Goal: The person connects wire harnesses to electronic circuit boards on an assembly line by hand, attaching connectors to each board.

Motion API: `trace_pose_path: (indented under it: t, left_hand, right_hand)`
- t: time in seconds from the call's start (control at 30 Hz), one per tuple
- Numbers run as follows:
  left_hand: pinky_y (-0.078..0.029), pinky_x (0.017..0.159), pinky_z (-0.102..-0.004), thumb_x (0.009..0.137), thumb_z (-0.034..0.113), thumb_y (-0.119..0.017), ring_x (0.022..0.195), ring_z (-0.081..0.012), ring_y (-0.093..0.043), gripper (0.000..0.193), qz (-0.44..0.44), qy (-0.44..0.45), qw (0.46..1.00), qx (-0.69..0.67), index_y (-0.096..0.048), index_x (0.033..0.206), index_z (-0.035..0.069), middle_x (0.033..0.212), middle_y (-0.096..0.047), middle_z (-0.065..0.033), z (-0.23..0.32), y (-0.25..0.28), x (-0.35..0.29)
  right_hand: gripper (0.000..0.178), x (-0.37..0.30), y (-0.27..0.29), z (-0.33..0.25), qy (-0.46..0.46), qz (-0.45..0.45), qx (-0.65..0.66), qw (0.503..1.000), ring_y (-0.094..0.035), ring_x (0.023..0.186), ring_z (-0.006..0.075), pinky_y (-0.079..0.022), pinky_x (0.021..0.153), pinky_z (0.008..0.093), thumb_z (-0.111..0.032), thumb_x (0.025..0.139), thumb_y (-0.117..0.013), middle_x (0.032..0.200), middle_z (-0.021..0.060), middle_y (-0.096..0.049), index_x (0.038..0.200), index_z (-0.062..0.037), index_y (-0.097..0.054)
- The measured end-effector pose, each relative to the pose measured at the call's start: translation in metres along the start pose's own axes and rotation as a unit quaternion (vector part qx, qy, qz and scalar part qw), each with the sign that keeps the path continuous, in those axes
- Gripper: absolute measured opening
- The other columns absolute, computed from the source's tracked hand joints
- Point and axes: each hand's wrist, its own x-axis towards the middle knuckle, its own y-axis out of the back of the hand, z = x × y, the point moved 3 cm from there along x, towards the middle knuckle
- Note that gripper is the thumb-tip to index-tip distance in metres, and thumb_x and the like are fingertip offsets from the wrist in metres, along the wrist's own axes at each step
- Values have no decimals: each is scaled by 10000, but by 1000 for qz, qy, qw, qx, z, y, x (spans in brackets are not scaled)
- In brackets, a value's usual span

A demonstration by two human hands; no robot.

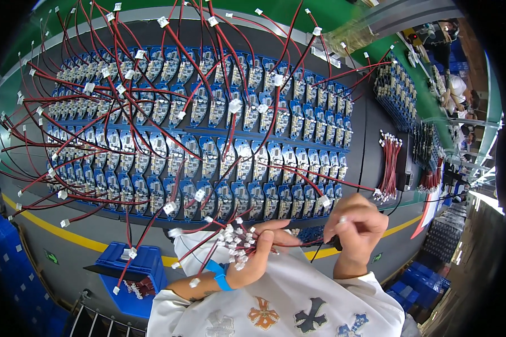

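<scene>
My left hand [257, 255], with a blue band [219, 276] at its wrist, is closed around a bundle of red-and-black connector wires [236, 240]. Their white plugs fan out on the left side of the hand. To its right, my right hand [354, 227] is raised at the near edge of the boards with its fingers curled into a pinch. A tiny pale spot shows at those fingertips, too small to name. Just beyond both hands lie rows of blue circuit boards [208, 160], many with red-and-black wires trailing from them.
More wires lie in a bunch [389, 165] on the right of the dark table, near stacked boards [396, 90]. A blue bin [132, 297] with wires stands at the lower left. Blue crates [419, 286] are at the lower right. Other people [458, 92] sit far right.
</scene>
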Motion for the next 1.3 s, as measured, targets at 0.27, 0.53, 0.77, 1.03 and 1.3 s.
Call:
trace_pose_path:
  t: [0.27,0.53,0.77,1.03,1.3]
  left_hand:
    - [-474,630,-266,966,248,-244,626,-148,-549,362,77,-74,994,-28,-398,1057,-66,681,-560,-83,2,-5,4]
    - [-405,523,-181,837,65,-578,620,-49,-509,139,134,4,986,-97,-572,947,-19,740,-587,-39,-1,2,1]
    - [-384,481,-171,869,114,-539,578,-33,-490,156,159,15,980,-115,-580,938,-19,704,-579,-30,2,2,2]
    - [-335,459,-166,880,97,-515,537,-16,-452,149,147,4,985,-92,-586,940,-19,659,-556,-3,-3,6,1]
    - [-327,458,-163,880,98,-516,537,-9,-445,147,145,2,984,-101,-590,937,-16,657,-554,5,-5,8,3]
  right_hand:
    - [188,8,5,-12,85,97,351,928,-515,501,112,-440,376,226,-124,750,-669,694,70,-529,676,0,-548]
    - [217,12,-36,-8,141,-258,-322,900,-558,575,161,-432,440,266,-25,625,-686,761,35,-550,837,-27,-639]
    - [153,31,-32,-7,144,-257,-362,884,-540,577,177,-435,446,287,-27,627,-643,730,35,-517,779,-32,-626]
    - [123,51,-49,13,136,-195,-496,835,-568,614,240,-432,522,328,-33,664,-638,724,75,-567,781,-44,-599]
    - [104,53,-52,17,79,-206,-503,835,-558,652,266,-426,558,339,-48,710,-604,749,101,-550,809,-23,-585]
